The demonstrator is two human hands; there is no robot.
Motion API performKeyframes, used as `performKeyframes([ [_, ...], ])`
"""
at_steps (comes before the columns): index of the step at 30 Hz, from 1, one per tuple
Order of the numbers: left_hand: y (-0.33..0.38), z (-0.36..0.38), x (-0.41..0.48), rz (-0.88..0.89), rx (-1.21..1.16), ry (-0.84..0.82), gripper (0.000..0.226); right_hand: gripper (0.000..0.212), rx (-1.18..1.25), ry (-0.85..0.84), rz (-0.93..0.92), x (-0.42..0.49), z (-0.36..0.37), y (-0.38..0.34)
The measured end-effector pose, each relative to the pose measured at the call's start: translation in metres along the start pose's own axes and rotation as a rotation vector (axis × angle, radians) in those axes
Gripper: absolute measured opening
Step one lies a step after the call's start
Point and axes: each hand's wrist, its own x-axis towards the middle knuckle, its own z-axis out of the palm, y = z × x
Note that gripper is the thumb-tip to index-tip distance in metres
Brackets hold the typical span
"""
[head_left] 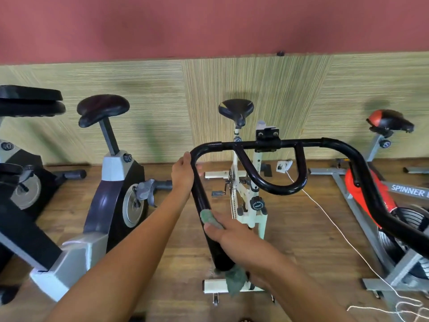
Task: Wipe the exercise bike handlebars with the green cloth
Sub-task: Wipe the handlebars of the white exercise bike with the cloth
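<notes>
Both hands gripped the handlebars (255, 145): left hand (183, 175) at 10 o'clock bare, right hand (234, 240) squeezing green cloth (210, 219); its loose tail could slip free.

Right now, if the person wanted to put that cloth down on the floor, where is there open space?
Bare wood floor shows between the grey upright bike and the white spin bike, under the forearms. Another open strip lies right of the white bike, crossed only by a white cord. Around the red spinner bike its grey frame legs crowd the floor.
</notes>
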Motion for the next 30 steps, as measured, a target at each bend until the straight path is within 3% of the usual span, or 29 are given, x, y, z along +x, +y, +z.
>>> performKeyframes([
  [4,0.004,-0.006,0.01,0.025,0.238,-0.011,0.04,0.016,0.018,-0.119,0.003,-0.009,-0.037,-0.01],
  [8,0.016,-0.005,0.023,0.202,0.531,0.038,0.033,0.036,0.016,0.045,-0.05,0.007,-0.087,-0.045],
  [10,0.024,0.005,0.03,0.309,0.639,0.023,0.033,0.026,-0.044,0.165,-0.174,0.038,-0.101,-0.058],
  [12,0.033,0.019,0.033,0.358,0.711,-0.058,0.033,0.02,-0.271,0.361,-0.4,0.085,-0.11,-0.063],
  [14,0.042,0.028,0.032,0.314,0.794,-0.131,0.034,0.034,-0.567,0.487,-0.525,0.139,-0.114,-0.06],
  [17,0.039,0.032,0.036,0.297,0.92,-0.107,0.036,0.052,-1.03,0.499,-0.398,0.19,-0.113,-0.04],
  [19,0.034,0.031,0.039,0.313,0.933,-0.08,0.035,0.054,-1.149,0.505,-0.416,0.199,-0.116,-0.032],
  [22,0.032,0.031,0.04,0.306,0.934,-0.066,0.035,0.058,-1.214,0.598,-0.461,0.2,-0.137,-0.021],
  [25,0.03,0.032,0.041,0.293,0.949,-0.041,0.035,0.046,-1.217,0.665,-0.423,0.201,-0.158,-0.012],
  [30,0.036,0.041,0.05,0.282,1.051,-0.058,0.037,0.055,-1.18,0.514,-0.59,0.21,-0.133,-0.019],
])
